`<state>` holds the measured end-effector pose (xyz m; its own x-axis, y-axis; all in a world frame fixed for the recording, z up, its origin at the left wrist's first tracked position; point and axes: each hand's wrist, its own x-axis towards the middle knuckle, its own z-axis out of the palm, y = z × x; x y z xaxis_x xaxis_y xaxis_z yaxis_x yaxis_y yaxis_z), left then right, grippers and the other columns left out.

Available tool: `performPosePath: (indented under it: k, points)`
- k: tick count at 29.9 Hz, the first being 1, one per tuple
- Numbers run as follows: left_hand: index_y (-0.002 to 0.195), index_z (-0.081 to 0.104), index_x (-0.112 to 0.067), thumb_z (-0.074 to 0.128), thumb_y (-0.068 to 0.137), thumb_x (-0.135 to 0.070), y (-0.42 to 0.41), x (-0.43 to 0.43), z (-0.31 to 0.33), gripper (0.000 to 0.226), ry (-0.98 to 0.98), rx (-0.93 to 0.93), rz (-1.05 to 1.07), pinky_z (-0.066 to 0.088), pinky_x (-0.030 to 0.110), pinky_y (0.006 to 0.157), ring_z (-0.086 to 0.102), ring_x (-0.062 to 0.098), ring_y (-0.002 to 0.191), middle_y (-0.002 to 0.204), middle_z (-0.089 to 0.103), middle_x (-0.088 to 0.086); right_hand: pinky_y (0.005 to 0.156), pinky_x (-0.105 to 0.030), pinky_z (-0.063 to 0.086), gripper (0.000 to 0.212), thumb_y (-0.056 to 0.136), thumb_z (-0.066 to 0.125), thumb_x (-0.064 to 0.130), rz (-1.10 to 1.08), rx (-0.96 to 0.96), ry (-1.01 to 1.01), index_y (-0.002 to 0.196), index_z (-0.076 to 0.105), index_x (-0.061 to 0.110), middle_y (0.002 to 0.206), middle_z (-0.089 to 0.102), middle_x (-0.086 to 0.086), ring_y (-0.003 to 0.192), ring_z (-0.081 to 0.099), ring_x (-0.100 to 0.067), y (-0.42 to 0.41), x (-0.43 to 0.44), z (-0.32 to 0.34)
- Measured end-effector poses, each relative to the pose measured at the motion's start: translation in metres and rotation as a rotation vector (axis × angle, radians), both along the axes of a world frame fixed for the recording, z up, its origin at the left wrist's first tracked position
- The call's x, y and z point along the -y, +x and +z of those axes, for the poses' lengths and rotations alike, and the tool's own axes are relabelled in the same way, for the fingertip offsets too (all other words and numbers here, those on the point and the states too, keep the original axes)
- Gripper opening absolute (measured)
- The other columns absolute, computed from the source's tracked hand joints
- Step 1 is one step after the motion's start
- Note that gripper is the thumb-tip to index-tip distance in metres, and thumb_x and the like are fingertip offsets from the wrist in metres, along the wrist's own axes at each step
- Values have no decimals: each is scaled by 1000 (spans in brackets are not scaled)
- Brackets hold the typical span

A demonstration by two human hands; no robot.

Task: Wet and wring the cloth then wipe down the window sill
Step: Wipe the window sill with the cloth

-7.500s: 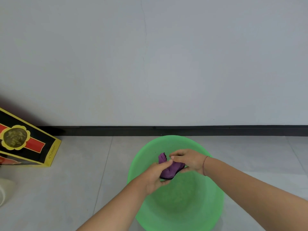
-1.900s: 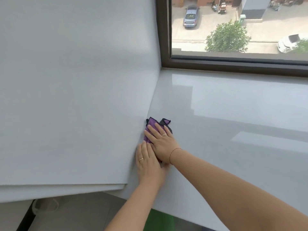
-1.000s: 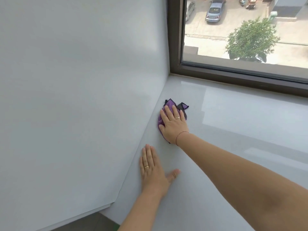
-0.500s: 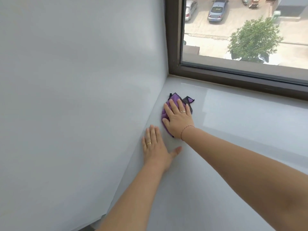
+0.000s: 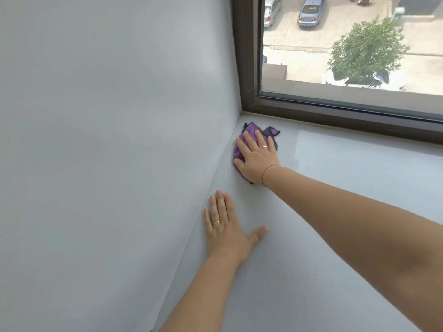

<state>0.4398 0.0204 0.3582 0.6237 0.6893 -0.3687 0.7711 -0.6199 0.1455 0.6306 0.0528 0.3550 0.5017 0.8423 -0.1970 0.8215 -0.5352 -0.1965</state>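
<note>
A purple cloth [image 5: 250, 129] with dark edging lies on the pale grey window sill [image 5: 335, 192], close to the far left corner where the side wall meets the window frame. My right hand [image 5: 257, 156] presses flat on the cloth, fingers together and pointing toward the corner, covering most of it. My left hand [image 5: 225, 231] rests palm down on the bare sill nearer to me, beside the wall, fingers spread and thumb out, holding nothing.
A plain white wall [image 5: 119, 140] rises along the sill's left side. A dark brown window frame [image 5: 347, 113] borders the sill at the back. Through the glass are parked cars and a tree below.
My right hand has pushed the cloth farther along the wall toward the window corner. My left hand stays flat on the sill behind it.
</note>
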Motion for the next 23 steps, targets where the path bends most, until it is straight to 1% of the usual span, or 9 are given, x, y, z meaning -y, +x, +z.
performPosePath:
  k: [3,5,8,10,12,15,17,20,23]
  points:
    - [134,-38,-11,28,71,-86,4,-1,4,119,-23,-26,8,-25,39,109,-42,17,131,146,-42,2,118,-44,-9,62,97,23,51,180,-10,25,151,4,30,161,-2,5,147,-8,-22,-13,3,-2]
    - [141,-30,-8,31,73,-85,7,-2,9,119,-31,-44,11,-22,41,110,-36,22,137,151,-35,6,119,-42,-6,62,96,25,53,226,-8,27,151,6,32,160,1,7,147,-5,-19,1,6,2]
    - [149,-13,-12,28,82,-77,19,-10,18,102,38,6,-55,-20,44,112,-28,23,141,156,-26,7,119,-42,-3,64,95,26,55,148,8,29,151,7,31,161,2,5,148,-4,-20,30,9,7]
    - [150,-9,-18,24,88,-70,31,-18,20,87,105,69,-152,-19,43,113,-27,22,142,156,-25,4,119,-42,-3,64,95,26,56,55,26,37,151,7,30,161,2,3,148,-3,-21,44,12,6]
    - [149,-13,-21,18,91,-66,41,-24,15,80,138,82,-225,-17,42,114,-27,21,142,156,-25,2,119,-43,-3,64,95,25,55,-53,41,41,151,9,29,161,3,1,147,-3,-23,42,11,5]
    - [143,-25,-24,8,89,-66,44,-23,0,76,162,77,-245,-17,42,115,-27,20,142,156,-27,0,117,-47,-6,62,95,25,49,-217,13,56,151,10,26,161,2,0,147,-5,-27,24,-1,3]
    - [141,-28,-24,-3,84,-68,42,-22,-8,76,215,82,-243,-16,43,116,-26,19,142,154,-28,-1,116,-47,-7,61,96,25,48,-156,16,79,151,10,26,161,2,0,147,-5,-28,17,-6,2]
    - [139,-29,-27,-7,79,-70,44,-24,-13,77,214,110,-238,-16,42,116,-26,18,142,151,-31,-3,118,-43,-4,62,96,25,52,27,21,88,151,10,28,161,5,3,147,-2,-23,30,3,2]
    - [140,-28,-28,-5,80,-69,43,-23,-14,76,214,122,-245,-17,41,116,-28,18,142,154,-29,-3,119,-42,-2,62,95,27,52,-52,45,104,150,14,28,160,9,3,147,1,-21,59,26,2]
